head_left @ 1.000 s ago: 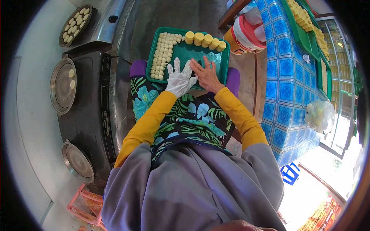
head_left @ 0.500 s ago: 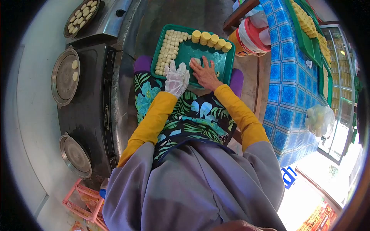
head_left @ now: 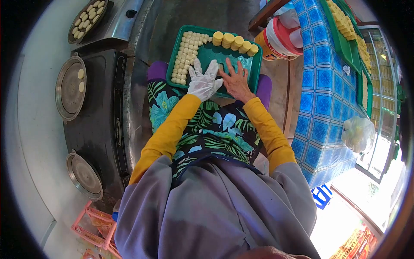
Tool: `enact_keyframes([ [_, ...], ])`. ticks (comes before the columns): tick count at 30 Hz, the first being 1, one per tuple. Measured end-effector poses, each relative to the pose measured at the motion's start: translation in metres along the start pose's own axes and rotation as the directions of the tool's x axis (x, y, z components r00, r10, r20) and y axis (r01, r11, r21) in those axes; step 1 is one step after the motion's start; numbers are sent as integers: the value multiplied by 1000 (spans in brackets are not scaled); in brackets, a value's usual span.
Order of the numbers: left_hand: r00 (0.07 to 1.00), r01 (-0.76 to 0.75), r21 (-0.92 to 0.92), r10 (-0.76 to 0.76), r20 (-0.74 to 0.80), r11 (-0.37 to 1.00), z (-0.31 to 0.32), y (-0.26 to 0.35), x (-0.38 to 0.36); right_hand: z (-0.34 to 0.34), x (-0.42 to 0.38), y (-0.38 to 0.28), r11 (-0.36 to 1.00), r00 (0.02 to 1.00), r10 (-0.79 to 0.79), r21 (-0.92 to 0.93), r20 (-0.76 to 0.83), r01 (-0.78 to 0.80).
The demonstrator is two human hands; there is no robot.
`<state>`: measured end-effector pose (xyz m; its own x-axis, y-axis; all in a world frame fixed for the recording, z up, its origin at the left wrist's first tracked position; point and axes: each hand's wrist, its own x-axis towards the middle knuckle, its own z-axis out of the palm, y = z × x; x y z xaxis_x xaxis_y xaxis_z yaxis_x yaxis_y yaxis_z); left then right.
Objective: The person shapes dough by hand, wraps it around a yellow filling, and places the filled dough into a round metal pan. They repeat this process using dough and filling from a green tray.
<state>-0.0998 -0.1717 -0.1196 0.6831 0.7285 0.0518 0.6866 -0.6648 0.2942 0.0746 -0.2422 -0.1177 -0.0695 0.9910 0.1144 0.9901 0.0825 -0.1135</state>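
Note:
A green tray (head_left: 208, 54) rests across my lap. Rows of small pale dough balls (head_left: 185, 54) fill its left side, and several stacks of yellow discs (head_left: 227, 41) line its far edge. My left hand (head_left: 204, 83), in a clear plastic glove, is open with fingers spread over the near middle of the tray, beside the dough balls. Bare and also spread, my right hand (head_left: 235, 83) lies just right of it over the tray floor. A small pale piece of dough (head_left: 221, 67) shows by its index finger, partly hidden.
On the left, a dark stove (head_left: 95, 99) carries round metal pans, one pan (head_left: 71, 97) with two pale pieces. Another pan (head_left: 88, 19) of dough pieces sits beyond. At right stands a table with a blue checked cloth (head_left: 319, 95); a red-lidded bucket (head_left: 282, 36) is beside it.
My left hand has moved right and its gloved fingers have spread out. My right hand has shifted slightly right, fingers wider apart, uncovering less of the pale piece.

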Motion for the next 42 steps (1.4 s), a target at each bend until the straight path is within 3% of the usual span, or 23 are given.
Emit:
enact_keyframes([
  [2,985,-91,-77,101,138,993,6,-4,8,0,-6,-2,997,974,58,-67,219,-44],
  [6,970,-98,56,82,229,994,-3,-4,6,7,-8,7,999,986,51,-18,156,-48],
  [16,975,-99,66,84,208,993,-4,-6,1,12,-2,3,994,987,102,-59,126,-95],
  [22,967,-107,153,67,248,982,-7,-6,-1,22,13,9,992,993,120,-46,10,-120],
  [24,975,-107,107,83,205,989,-8,-6,-3,20,14,13,980,972,188,36,143,-195],
  [27,982,-149,93,137,127,984,-9,1,4,21,22,13,978,979,198,55,56,-201],
  [30,972,-91,89,70,223,992,-3,5,6,23,24,11,988,982,155,3,106,-157],
  [34,978,-131,103,112,177,986,1,2,2,15,24,14,991,990,113,-76,87,-106],
  [37,971,-72,8,68,227,997,-9,6,15,5,43,24,997,999,50,-55,-5,-51],
  [38,974,-68,10,64,218,998,-14,7,21,-6,58,30,999,984,36,-32,-174,-42],
  [39,990,-86,45,81,114,995,-17,7,24,-15,69,32,999,942,31,-4,-334,-34],
  [40,995,-101,76,99,18,992,-16,9,21,-18,77,35,999,945,34,0,-325,-36],
  [41,988,-84,89,72,134,992,-18,9,27,-23,91,39,996,918,90,25,-386,-87],
  [42,989,-83,93,71,126,992,-15,6,29,-25,106,46,990,880,140,49,-453,-132],
])
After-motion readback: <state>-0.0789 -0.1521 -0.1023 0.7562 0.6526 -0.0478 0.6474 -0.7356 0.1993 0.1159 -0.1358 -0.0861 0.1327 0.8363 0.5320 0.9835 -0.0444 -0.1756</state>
